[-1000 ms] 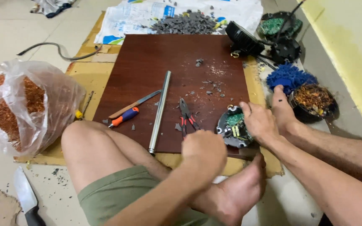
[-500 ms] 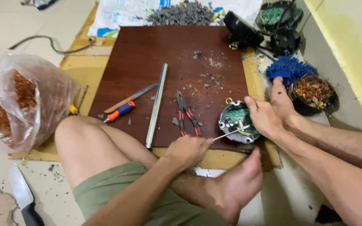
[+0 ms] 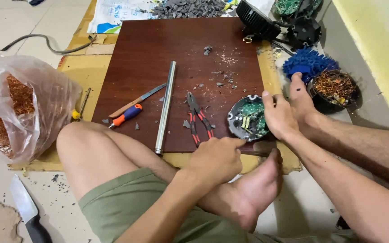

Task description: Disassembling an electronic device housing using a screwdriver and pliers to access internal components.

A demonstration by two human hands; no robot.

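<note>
1. Far left on the floor: clear plastic bag (image 3: 21, 108) of copper-coloured scrap; knife (image 3: 28, 211) lying below it.
2. On the dark wooden board (image 3: 158, 40): orange-handled screwdriver (image 3: 127, 115), tip up-right; long metal tube (image 3: 165, 108), long axis running near to far, leaning slightly right at the top.
3. Red-handled pliers (image 3: 198, 118), jaws pointing away, handles toward the body.
4. Left hand (image 3: 217, 158) curled nearly into a fist at the near board edge, just below the pliers; cannot tell whether anything lies inside it.
5. Round black housing (image 3: 248, 119) with green circuit board, flat on the board's right near corner, open face up.
6. Right hand (image 3: 279, 118) resting against the housing's right rim, fingers loosely bent, steadying rather than enclosing.
7. Far right: blue finned part (image 3: 309, 63) and black bowl (image 3: 334, 90) of copper wire.
</note>
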